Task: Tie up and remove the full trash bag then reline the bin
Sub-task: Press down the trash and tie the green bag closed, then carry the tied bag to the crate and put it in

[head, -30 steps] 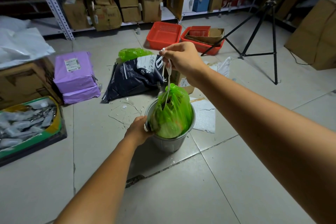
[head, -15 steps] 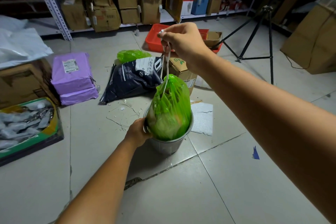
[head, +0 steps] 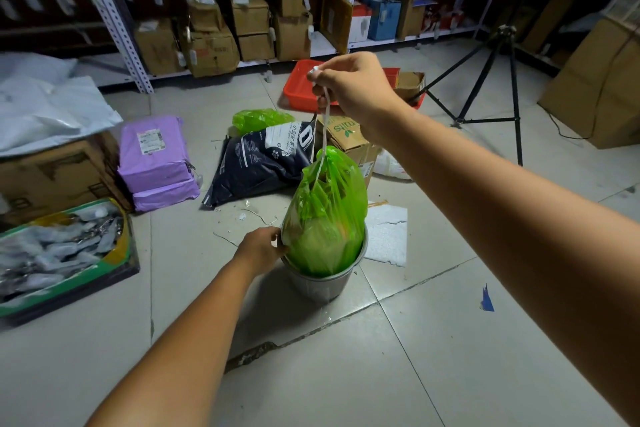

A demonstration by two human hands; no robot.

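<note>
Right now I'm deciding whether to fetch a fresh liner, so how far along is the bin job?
Done: the green bag is cinched shut on its white string. In hand: the right hand lifts it by that string while the left hand steadies the metal bin; the bag's lower part sits inside. Left: pulling it clear and relining. A loose green bag lies behind.

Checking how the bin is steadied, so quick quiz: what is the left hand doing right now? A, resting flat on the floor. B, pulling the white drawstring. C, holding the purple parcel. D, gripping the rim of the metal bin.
D: the left hand grips the rim of the metal bin, while the right hand pulls the green trash bag up by its drawstring.
</note>
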